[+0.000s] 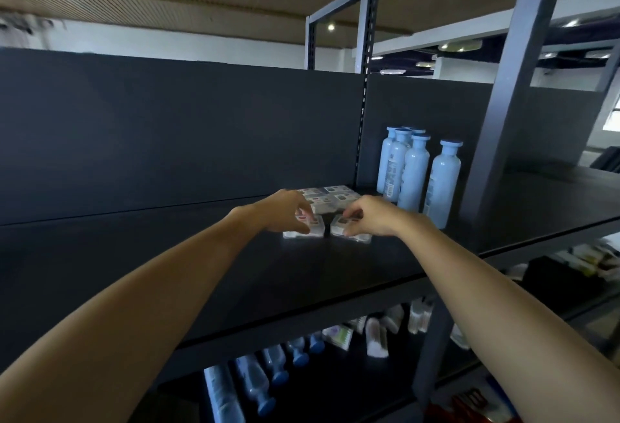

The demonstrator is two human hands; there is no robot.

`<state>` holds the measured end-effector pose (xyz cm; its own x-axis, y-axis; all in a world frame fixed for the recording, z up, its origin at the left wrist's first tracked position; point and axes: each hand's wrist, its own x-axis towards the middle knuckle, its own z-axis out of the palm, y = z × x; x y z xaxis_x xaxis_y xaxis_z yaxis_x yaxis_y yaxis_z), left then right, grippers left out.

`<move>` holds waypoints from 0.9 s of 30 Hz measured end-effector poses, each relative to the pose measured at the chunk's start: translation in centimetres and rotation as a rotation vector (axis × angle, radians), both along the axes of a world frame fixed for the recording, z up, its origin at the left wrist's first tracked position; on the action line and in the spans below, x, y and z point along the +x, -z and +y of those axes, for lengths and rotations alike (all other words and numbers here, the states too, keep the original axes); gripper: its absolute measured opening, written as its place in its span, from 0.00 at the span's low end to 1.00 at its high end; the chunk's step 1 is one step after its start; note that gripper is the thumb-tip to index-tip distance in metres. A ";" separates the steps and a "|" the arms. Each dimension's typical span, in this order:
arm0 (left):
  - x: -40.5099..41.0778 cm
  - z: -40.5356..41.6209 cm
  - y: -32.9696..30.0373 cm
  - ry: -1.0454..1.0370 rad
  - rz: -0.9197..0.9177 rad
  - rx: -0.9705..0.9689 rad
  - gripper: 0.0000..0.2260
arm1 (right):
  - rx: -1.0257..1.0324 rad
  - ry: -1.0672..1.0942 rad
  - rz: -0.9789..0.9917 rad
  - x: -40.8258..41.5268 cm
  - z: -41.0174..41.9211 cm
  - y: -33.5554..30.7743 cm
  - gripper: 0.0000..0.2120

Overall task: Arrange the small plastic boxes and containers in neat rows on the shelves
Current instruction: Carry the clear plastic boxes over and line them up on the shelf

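**Front row of boxes going down on the top shelf**

A block of small clear plastic boxes with printed labels [330,196] already lies in rows deep on the dark flat shelf board [167,255], just left of the pale blue plastic bottles [416,174]. The left hand [285,209] curls its fingers over one clear box [303,229]; the right hand [369,218] grips a second [349,231], just beside it and in front of the block. Much work likely remains: the board lies bare leftward and toward its front edge.

The shelf [167,255] lies bare from its left end to its front edge; 5 pale bottles [416,174] and an upright post [503,104] crowd its right end.
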<state>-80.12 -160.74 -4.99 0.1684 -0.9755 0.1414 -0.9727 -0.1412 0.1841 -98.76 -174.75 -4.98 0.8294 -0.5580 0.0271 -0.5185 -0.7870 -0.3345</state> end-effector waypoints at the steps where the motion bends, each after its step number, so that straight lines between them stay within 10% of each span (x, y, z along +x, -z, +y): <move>1: -0.5 -0.2 0.1 -0.004 -0.015 -0.009 0.15 | -0.002 -0.010 -0.002 -0.3 -0.3 -0.1 0.22; 27: -5.0 -7.1 1.6 -0.291 -0.005 -0.137 0.10 | -0.267 -0.095 -0.142 0.8 -6.9 2.0 0.16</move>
<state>-85.08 -167.88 -6.58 0.4360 -0.8586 0.2696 -0.8963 -0.3875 0.2156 -97.93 -181.63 -7.02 0.8548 -0.4358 0.2817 -0.4013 -0.8993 -0.1736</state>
